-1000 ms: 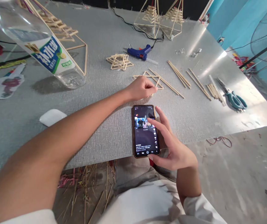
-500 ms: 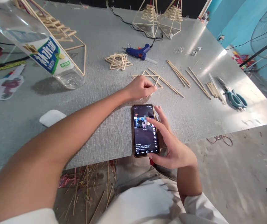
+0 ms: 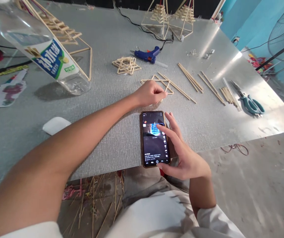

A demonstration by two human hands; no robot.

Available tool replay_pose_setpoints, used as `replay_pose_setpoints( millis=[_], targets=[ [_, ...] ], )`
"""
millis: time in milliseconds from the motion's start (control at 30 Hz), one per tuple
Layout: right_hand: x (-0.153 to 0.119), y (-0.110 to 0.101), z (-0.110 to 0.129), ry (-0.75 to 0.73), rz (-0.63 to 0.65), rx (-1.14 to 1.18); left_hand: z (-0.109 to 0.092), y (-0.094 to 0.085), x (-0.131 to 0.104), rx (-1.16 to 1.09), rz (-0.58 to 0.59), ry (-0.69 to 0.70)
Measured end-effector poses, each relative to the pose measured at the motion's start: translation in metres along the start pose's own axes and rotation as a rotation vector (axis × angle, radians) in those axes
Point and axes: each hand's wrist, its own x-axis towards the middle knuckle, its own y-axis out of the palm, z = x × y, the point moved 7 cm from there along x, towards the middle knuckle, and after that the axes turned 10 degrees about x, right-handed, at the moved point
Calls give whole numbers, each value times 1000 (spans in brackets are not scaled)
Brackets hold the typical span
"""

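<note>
My left hand (image 3: 150, 94) rests on the table with its fingers curled. Thumb and index finger pinch a corner of a flat star of thin wooden sticks (image 3: 157, 80); the hand covers part of that star. Just below, a smartphone (image 3: 154, 145) lies at the table's front edge, its lit screen showing a video. My right hand (image 3: 185, 153) spreads over its right side, fingers apart. The index fingertip is over the screen and the thumb over the bottom edge. A thicker, layered stick star (image 3: 126, 65) sits beyond my left hand.
A blue glue gun (image 3: 147, 55) lies behind the stars. Loose sticks (image 3: 190, 77) and teal-handled scissors (image 3: 251, 103) are on the right. At left stand a plastic bottle (image 3: 55, 62) and a white mouse-shaped object (image 3: 56, 125). Stick frames (image 3: 167, 24) stand at the back.
The picture on the phone screen has changed to a bluish scene. Both hands and the stars stay where they were.
</note>
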Motion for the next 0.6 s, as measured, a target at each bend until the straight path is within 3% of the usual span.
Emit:
replay_pose_setpoints(
  millis=[600],
  targets=[
    [0,-1,-1,4,-52,4,-3,0,0,25,-5,5]
  ],
)
